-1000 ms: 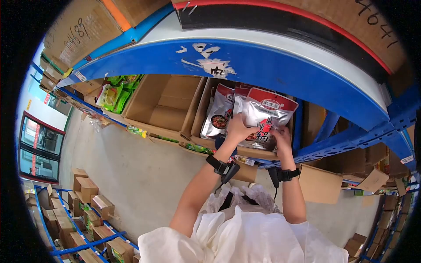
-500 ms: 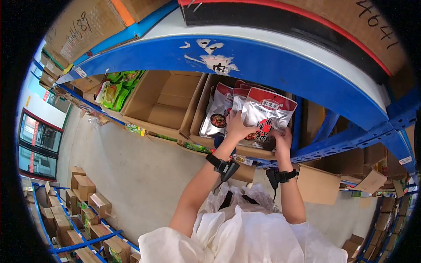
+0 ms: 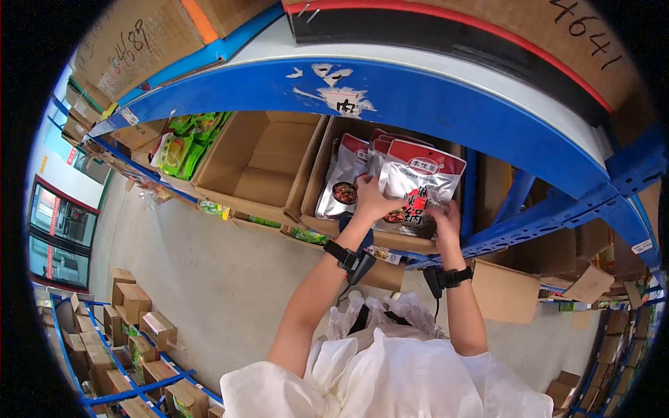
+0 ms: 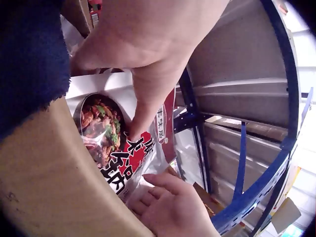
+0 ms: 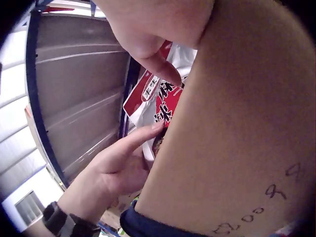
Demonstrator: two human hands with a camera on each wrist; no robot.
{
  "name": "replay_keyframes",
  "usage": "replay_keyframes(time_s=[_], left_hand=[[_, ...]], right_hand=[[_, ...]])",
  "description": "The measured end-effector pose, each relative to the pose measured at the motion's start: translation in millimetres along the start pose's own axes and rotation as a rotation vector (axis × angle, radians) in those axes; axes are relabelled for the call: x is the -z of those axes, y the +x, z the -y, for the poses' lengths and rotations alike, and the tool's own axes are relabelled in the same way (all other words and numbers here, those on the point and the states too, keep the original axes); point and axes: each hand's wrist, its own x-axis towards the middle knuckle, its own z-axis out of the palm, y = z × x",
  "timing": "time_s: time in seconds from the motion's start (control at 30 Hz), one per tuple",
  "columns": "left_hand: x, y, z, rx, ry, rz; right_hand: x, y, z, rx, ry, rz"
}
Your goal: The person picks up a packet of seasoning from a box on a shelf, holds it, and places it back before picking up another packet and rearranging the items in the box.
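Head view. One silver pouch [image 3: 426,167], red top: leaning in a cardboard box [image 3: 412,242], between the two hands. Left hand [image 3: 376,200]: clamped on the pouch's left side, thumb across the front. Right hand [image 3: 447,220]: clamped on its lower right edge, thumb forward. Other pouches [image 3: 343,187], same colours: just beside the left hand, to its left and beyond. One open carton [image 3: 254,187]: farther left of that hand; green packets [image 3: 187,148] lay past it. One blue beam [image 3: 432,94]: ahead of both hands.

Left wrist view. One food picture [image 4: 102,129]: on the pouch's front, just beside the left thumb. One grey panel [image 4: 237,64]: beyond the hands.

Right wrist view. Both thumbs rested on the pouch's front, tips apart; the right fingertips were hidden. Handwritten marks [image 5: 275,191]: on the box wall, near the right hand.
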Motion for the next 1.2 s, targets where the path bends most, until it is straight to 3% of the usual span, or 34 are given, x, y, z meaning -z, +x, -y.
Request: replay_keyframes(time_s=[0.1,0.2,0.3,0.43,0.53,0.77,0.87,0.9,1.03,1.2], left_hand=[[0.9,4.3,2.8,0.058,-0.249,0.139],[10.2,1.0,-6.6,0.084,-0.452,0.143],[15.4,2.9,-11.2,0.023,-0.559,0.274],[29.3,-5.7,-31.1,-0.214,-0.472,0.213],[37.4,-6.5,-38.9,-0.212,-0.518,0.273],[44.7,-7.9,-44.1,-0.299,-0.522,0.201],[50.3,-8.0,-47.3,-0.358,-0.382,0.113],[54.9,-11.0,-57.8,-0.411,-0.507,0.031],[85.0,-27.7,-79.4,-0.274,-0.664,0.176],[104.3,-56.1,-87.0,-0.203,-0.928,0.057]], right_hand=[[-0.2,1.8,-1.2,0.02,0.0,0.003],[-2.5,0.0,2.3,0.025,0.047,-0.007],[-0.7,-1.9,3.2,-0.018,0.122,0.005],[-2.8,-5.9,12.5,-0.015,0.176,0.0],[-1.0,-3.8,5.4,0.035,0.141,-0.058],[-6.5,-24.6,24.3,0.192,0.176,-0.083],[-13.5,-37.9,48.6,0.331,0.21,-0.102],[-11.0,-38.5,51.7,0.379,0.234,-0.064],[-15.4,-59.9,92.4,0.458,0.155,-0.024],[-7.1,-88.6,92.7,0.568,-0.231,-0.086]])
